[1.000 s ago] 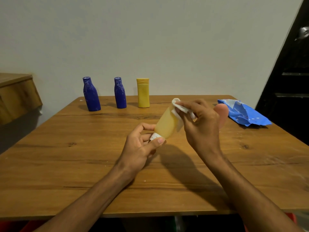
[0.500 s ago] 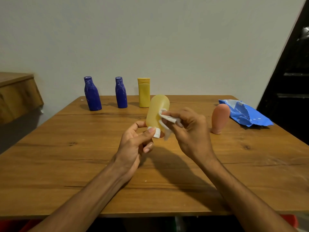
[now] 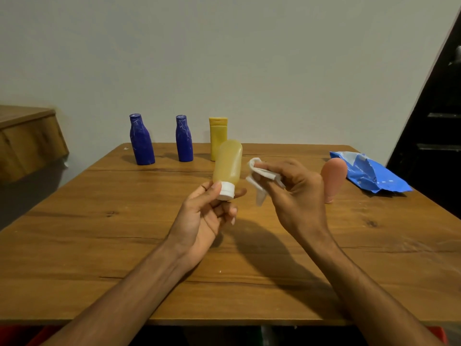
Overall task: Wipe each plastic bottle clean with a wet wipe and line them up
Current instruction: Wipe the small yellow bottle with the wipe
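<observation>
My left hand [image 3: 204,213] pinches the white cap of a pale yellow translucent bottle [image 3: 228,162], held cap-down and nearly upright above the wooden table [image 3: 99,233]. My right hand [image 3: 296,193] holds a crumpled white wet wipe [image 3: 259,181] just right of the bottle, a small gap between them. Along the table's far edge stand two blue bottles [image 3: 141,141] [image 3: 184,139] and a yellow bottle [image 3: 217,132] in a row. A pink bottle [image 3: 334,174] stands cap-down behind my right hand, partly hidden by it.
A blue wet-wipe packet [image 3: 371,174] lies at the table's far right. A wooden shelf [image 3: 27,143] juts out at the left, and a dark door [image 3: 439,136] stands at the right. A plain wall runs behind the table.
The wipe has come off the bottle and my right hand has drawn back to the right. My left hand has tipped the bottle more upright.
</observation>
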The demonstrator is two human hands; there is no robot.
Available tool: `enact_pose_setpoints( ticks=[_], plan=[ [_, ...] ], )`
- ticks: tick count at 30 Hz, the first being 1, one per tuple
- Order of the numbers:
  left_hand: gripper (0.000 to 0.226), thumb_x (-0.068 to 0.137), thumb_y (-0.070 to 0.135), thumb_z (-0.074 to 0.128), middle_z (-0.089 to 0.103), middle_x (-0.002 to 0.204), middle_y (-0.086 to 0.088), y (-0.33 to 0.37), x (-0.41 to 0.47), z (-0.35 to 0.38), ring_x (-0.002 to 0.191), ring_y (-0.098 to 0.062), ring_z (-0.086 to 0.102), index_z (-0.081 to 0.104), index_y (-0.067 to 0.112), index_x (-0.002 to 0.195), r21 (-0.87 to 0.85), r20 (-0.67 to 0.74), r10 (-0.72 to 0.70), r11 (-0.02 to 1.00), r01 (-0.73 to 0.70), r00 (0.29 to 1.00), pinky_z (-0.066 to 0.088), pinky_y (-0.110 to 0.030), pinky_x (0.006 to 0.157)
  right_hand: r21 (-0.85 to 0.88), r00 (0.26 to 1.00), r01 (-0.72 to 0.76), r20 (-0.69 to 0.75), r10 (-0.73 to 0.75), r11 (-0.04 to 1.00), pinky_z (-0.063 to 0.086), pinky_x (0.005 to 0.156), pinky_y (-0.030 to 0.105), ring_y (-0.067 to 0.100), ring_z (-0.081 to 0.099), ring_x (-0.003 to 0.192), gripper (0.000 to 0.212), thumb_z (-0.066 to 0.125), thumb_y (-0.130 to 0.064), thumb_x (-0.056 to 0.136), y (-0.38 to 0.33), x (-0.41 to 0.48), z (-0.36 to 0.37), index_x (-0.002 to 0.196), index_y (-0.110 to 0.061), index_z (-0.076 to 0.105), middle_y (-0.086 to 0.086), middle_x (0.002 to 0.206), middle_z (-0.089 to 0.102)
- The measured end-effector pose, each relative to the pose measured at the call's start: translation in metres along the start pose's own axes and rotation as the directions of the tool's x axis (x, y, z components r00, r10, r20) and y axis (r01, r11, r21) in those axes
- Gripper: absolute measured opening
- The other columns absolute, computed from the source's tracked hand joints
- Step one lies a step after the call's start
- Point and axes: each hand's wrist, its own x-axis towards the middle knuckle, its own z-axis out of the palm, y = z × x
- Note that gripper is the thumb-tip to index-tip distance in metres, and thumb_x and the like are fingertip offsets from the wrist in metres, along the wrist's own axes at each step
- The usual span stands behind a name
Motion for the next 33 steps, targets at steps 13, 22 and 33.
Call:
enact_pose_setpoints(
  ticks=[13,22,33],
  plan=[
    [0.046,0.086,0.020,0.059,0.072,0.107,-0.010,-0.003,0.002,0.000,0.089,-0.020,0.070,0.054,0.010,0.130,0.117,0.044,-0.001,0.993,-0.004,0.999,0.048,-0.039,0.083,-0.019,0.997,0.008,0.079,-0.006,1.000,0.056,0.073,0.025,0.004,0.062,0.092,0.024,0.070,-0.017,0.082,-0.006,-0.006,0.008,0.106,-0.019,0.070,-0.006,0.100,0.068],
    [0.055,0.076,0.017,0.066,0.074,0.098,-0.008,-0.004,0.006,-0.006,0.083,-0.014,0.068,0.056,0.005,0.128,0.078,-0.055,0.039,0.996,-0.035,0.998,0.052,-0.030,0.080,-0.007,0.989,0.019,0.145,-0.017,1.000,0.057,0.075,0.026,0.003,0.062,0.092,0.023,0.071,-0.016,0.081,-0.007,-0.011,0.012,0.103,-0.020,0.071,-0.007,0.101,0.068],
    [0.051,0.077,0.018,0.066,0.071,0.093,-0.007,-0.004,0.007,-0.008,0.079,-0.014,0.064,0.059,0.004,0.126,0.040,-0.070,0.009,0.999,-0.006,0.998,0.053,-0.026,0.072,0.040,0.995,-0.081,0.058,0.079,0.996,0.057,0.070,0.026,0.004,0.063,0.086,0.024,0.073,-0.016,0.079,-0.010,-0.011,0.013,0.101,-0.025,0.069,-0.010,0.094,0.069]
  ],
)
